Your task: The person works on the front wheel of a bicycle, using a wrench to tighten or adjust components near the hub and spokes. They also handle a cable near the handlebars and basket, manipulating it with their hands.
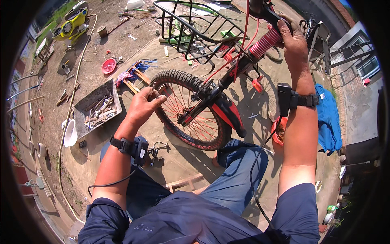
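Observation:
A bicycle stands in front of me, its front wheel (187, 109) turned sideways, with red spokes and a black knobby tyre. My right hand (291, 38) is closed around the dark handlebar (266, 13) at the upper right, beside a red-and-white ribbed sleeve (265, 42). By the tyre's left edge my left hand (143, 106) is closed, thumb against curled fingers; what it pinches, if anything, is too small to make out. A black fork (208, 100) and a red-and-black mudguard (229, 114) sit at the wheel. Above it is a black wire basket (195, 28).
A metal tray (98, 109) of wrenches and other tools lies to the left. A brake-like metal part (156, 152) rests near my left knee. To the right are a red bowl of small parts (279, 132) and a blue cloth (328, 118). A hose (73, 97) crosses the ground.

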Demonstrator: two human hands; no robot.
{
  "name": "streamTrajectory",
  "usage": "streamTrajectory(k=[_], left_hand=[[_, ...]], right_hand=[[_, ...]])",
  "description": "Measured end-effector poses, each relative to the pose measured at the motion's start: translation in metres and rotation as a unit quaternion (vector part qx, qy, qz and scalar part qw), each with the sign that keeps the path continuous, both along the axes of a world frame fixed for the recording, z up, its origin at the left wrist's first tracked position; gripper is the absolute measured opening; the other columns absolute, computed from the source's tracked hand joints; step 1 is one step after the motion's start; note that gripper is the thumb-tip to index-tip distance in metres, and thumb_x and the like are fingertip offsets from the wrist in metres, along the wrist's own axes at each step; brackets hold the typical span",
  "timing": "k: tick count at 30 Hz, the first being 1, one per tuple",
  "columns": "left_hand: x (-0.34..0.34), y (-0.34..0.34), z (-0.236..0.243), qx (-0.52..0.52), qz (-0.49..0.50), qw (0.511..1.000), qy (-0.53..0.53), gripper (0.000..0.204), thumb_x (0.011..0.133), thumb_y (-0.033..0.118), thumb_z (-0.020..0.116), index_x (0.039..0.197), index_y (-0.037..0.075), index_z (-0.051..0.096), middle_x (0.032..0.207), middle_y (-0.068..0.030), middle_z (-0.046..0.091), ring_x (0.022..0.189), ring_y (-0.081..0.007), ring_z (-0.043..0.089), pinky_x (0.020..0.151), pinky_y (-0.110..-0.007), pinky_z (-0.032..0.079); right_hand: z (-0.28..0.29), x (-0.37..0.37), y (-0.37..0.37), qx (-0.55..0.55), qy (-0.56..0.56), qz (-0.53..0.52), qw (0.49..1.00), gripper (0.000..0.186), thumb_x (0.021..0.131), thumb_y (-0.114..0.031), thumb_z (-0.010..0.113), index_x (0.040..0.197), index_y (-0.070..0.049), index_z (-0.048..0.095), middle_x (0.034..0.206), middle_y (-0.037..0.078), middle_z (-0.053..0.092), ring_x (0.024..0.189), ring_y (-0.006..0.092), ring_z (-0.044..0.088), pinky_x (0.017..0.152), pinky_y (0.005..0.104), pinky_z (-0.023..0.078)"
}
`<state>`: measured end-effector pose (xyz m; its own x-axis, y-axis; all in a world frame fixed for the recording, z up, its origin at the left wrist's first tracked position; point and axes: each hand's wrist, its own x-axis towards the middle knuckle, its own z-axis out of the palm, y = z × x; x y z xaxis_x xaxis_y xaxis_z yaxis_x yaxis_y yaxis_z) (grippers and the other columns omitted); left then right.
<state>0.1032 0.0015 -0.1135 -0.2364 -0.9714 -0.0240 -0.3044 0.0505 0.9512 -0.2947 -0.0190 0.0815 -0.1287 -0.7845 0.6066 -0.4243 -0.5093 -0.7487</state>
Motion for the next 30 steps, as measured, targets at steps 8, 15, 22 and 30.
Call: streamTrajectory(k=[8, 15, 22, 30], left_hand=[[-0.019, 0.017, 0.221, -0.233, -0.003, 0.885, 0.404, 0.053, 0.101, 0.041, 0.049, 0.132, -0.002, 0.050, 0.102, -0.0065, 0.061, 0.056, -0.0042, 0.031, 0.058, -0.021, 0.032], [-0.071, 0.037, 0.277, -0.196, -0.141, 0.886, 0.397, 0.048, 0.099, 0.048, 0.050, 0.121, 0.005, 0.054, 0.099, -0.0009, 0.062, 0.050, -0.0028, 0.035, 0.045, -0.018, 0.028], [-0.090, 0.053, 0.268, -0.229, -0.126, 0.916, 0.303, 0.035, 0.099, 0.041, 0.055, 0.111, 0.008, 0.064, 0.081, 0.0049, 0.058, 0.056, -0.0015, 0.033, 0.051, -0.018, 0.027], [-0.110, 0.065, 0.257, -0.347, -0.122, 0.874, 0.317, 0.034, 0.100, 0.028, 0.056, 0.122, 0.003, 0.062, 0.100, 0.0003, 0.068, 0.050, -0.0006, 0.032, 0.046, -0.021, 0.027]], right_hand=[[0.003, -0.009, 0.003, 0.030, 0.043, -0.064, 0.997, 0.031, 0.096, -0.032, 0.062, 0.121, -0.015, 0.061, 0.085, 0.002, 0.064, 0.071, 0.0082, 0.058, 0.059, 0.0249, 0.051], [0.014, 0.010, 0.009, 0.054, 0.078, -0.084, 0.992, 0.035, 0.095, -0.036, 0.061, 0.123, -0.016, 0.059, 0.092, 0.005, 0.067, 0.071, 0.0115, 0.062, 0.060, 0.0285, 0.054], [0.013, 0.003, 0.008, 0.048, 0.072, -0.077, 0.993, 0.031, 0.096, -0.032, 0.061, 0.121, -0.014, 0.060, 0.089, 0.005, 0.068, 0.074, 0.0118, 0.062, 0.060, 0.0293, 0.053], [0.015, 0.003, 0.006, 0.066, 0.036, -0.050, 0.996, 0.031, 0.096, -0.029, 0.062, 0.121, -0.011, 0.061, 0.089, 0.003, 0.066, 0.075, 0.0094, 0.060, 0.061, 0.0275, 0.053]])
